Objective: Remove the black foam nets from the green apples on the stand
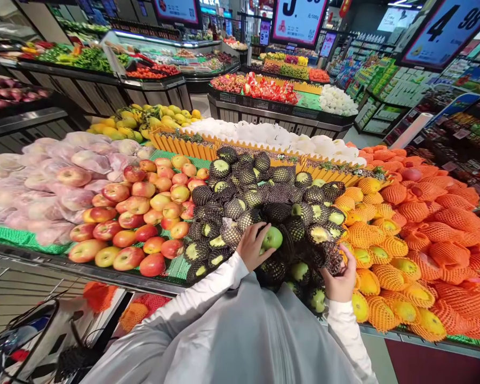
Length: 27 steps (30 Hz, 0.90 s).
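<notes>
Two hands in a heap of netted green apples at the front edge of a fruit stand.

Largest first: the stand (84, 265) carries bare red apples (144, 213) to the left and orange-netted fruit (416, 240) to the right, packed close, so sideways room is slim; open room lies only toward the person. The black-netted heap (256, 197) slopes to that front edge, and pulling from it could likely send neighbours rolling off. Left hand (253, 245) curls around a bare green apple (272, 238); right hand (340, 280) pinches a black net (331, 257), which could snag. A pale bag (244, 336) hangs below.
</notes>
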Tool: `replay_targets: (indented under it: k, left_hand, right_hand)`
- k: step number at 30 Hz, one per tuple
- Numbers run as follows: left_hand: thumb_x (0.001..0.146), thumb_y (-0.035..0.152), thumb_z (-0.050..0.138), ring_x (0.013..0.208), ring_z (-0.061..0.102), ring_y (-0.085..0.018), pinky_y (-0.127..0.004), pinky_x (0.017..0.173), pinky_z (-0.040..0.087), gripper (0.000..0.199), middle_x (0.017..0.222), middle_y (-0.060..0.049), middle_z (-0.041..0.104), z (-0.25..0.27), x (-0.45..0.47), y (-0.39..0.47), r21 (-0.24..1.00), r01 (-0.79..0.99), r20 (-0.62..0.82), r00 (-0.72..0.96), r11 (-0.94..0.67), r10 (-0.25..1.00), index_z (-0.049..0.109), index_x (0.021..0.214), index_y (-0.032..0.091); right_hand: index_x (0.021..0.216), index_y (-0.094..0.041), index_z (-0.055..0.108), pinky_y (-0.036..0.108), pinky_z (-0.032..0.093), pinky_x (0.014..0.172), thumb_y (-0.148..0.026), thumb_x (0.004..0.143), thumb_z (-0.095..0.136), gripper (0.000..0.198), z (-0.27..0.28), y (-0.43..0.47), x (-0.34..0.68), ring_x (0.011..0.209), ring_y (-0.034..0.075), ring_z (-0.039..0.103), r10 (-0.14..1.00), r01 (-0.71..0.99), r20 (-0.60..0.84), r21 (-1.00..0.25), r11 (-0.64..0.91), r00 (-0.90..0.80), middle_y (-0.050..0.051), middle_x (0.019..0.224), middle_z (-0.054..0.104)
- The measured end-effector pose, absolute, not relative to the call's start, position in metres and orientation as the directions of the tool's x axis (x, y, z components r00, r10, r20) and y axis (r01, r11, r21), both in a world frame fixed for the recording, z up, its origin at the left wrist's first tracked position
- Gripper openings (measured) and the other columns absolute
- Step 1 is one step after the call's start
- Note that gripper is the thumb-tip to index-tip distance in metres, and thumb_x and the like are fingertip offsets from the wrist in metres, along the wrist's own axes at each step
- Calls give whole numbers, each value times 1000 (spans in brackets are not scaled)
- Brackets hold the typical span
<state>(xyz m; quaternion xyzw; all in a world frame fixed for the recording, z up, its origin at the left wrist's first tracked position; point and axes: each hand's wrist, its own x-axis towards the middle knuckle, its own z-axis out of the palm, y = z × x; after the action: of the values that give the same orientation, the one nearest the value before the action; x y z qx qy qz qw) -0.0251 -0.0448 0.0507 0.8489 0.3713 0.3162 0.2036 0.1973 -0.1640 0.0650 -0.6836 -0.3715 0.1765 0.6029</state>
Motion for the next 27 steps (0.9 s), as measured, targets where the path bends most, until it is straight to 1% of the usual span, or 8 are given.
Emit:
replay_targets:
  k: [2,5,8,12,14,18,24,27]
  left_hand:
    - [92,38,51,128,46,-29,-48,110,38,54,136,-13,49,61,-27,-55,633,393,429,540,-667,724,39,143,25]
    - [93,38,48,131,44,-27,-45,112,38,54,139,-12,49,70,-30,-66,702,254,439,582,-666,684,37,144,24]
    - [93,36,48,132,43,-26,-43,113,37,52,140,-11,49,65,-34,-66,717,258,394,617,-648,681,40,143,23]
    - [92,21,40,127,48,-23,-42,112,38,45,136,-9,54,48,-39,-55,723,359,337,564,-591,754,47,137,24]
    - [84,15,45,128,47,-25,-44,112,38,56,138,-9,52,42,-37,-50,699,384,327,578,-604,747,45,139,24]
    - [63,17,64,135,39,-35,-53,113,35,89,147,-15,42,34,-27,-44,603,354,267,755,-715,599,32,147,20]
    - [69,30,76,125,50,-30,-46,107,44,70,134,-14,53,31,-21,-35,620,359,316,699,-698,641,44,131,21]
    - [68,31,77,121,49,-31,-47,105,44,68,128,-14,51,38,-25,-26,566,422,413,598,-708,687,48,129,20]
  right_hand:
    - [135,-20,38,45,52,89,-36,67,70,78,77,-159,183,95,26,66,805,297,202,-954,34,558,13,112,65]
    - [135,-20,40,44,52,93,-36,70,70,74,81,-146,160,107,28,64,951,328,192,-939,106,243,15,123,62]
    - [130,-20,46,44,46,102,-36,73,70,64,71,-130,146,117,26,59,981,362,196,-913,188,-14,13,129,59]
    - [121,-20,53,44,43,104,-40,74,67,53,59,-120,148,115,25,58,986,411,169,-899,149,12,10,122,63]
    - [118,-20,54,42,45,100,-41,73,68,52,55,-122,154,111,25,60,991,407,130,-904,130,-27,10,118,64]
    - [111,-20,54,37,51,86,-45,69,72,53,41,-134,164,93,22,63,990,352,51,-931,96,-134,7,103,65]
    - [100,-23,47,38,52,81,-51,60,77,58,7,-153,184,87,21,59,972,354,-1,-931,-87,236,3,95,60]
    - [106,-22,49,39,51,81,-49,63,77,58,0,-162,197,87,22,60,962,333,-44,-933,-136,270,3,94,62]
